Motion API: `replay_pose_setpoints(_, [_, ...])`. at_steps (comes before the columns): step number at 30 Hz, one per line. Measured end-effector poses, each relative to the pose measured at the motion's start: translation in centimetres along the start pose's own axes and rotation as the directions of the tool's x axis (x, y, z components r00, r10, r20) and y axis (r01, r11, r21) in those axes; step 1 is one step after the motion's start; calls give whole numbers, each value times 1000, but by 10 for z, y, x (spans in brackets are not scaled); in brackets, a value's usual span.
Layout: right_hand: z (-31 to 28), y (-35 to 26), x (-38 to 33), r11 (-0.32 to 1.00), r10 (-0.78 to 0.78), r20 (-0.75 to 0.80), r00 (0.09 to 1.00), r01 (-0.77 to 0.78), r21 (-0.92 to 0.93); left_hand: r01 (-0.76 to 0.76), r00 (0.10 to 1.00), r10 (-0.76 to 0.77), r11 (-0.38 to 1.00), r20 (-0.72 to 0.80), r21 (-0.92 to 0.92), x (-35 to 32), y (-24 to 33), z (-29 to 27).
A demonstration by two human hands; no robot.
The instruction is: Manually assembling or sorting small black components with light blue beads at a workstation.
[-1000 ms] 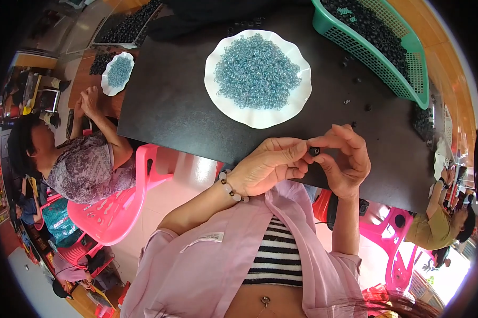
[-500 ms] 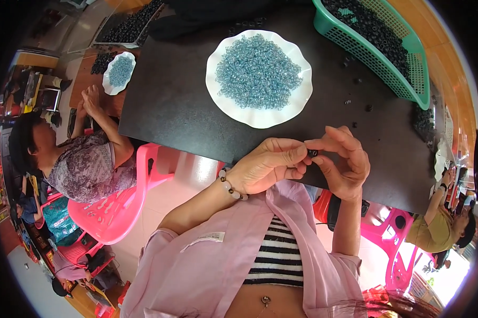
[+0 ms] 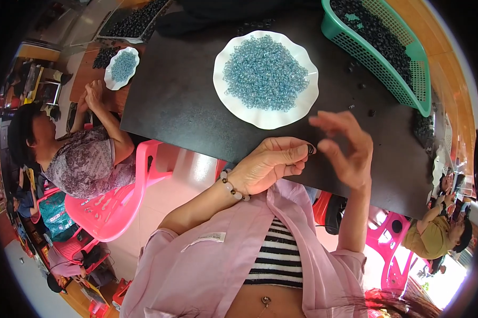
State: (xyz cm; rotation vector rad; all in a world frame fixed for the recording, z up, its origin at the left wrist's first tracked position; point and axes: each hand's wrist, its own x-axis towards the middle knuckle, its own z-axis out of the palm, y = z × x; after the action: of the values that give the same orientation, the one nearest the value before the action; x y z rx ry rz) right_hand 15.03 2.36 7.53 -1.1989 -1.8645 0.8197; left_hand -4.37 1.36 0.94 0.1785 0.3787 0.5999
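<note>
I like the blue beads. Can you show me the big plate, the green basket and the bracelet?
plate (image 3: 302, 114): head view, bare white rim at its right.
basket (image 3: 408, 79): head view, green mesh wall.
bracelet (image 3: 232, 188): head view, beads at the left wrist.

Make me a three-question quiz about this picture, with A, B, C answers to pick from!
1. Where is the green basket?
A. At the far right of the black table
B. On the pink chair
C. On the person's lap

2. What colour are the little rings heaped on the big white plate?
A. Red
B. Light blue
C. Yellow

3. What is the right hand doing?
A. Gripping the basket
B. Lying flat on the plate
C. Open, fingers spread, holding nothing

Answers:
1 A, it sits at the table's far right edge.
2 B, the heap looks pale blue.
3 C, only the left hand pinches a small dark piece.
</note>
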Motion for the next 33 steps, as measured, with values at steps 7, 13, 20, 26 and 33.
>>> replay_pose_setpoints(7, [-8,39,52,885,-84,-84,993,35,-464,-10,999,12,999,-45,48,2,0,4])
replay_pose_setpoints(13, [2,42,70,852,27,-6,1000,-26,-523,-16,998,20,999,-67,52,2,1,3])
replay_pose_setpoints(20, [8,40,76,849,153,5,988,-129,-512,-13,998,17,998,-58,68,3,2,1])
replay_pose_setpoints(26, [7,46,74,860,46,-27,999,-53,-508,-17,999,20,998,-47,57,4,2,0])
replay_pose_setpoints(33, [1,29,71,960,111,-67,992,-125,-251,-10,999,12,998,-40,60,3,3,-1])
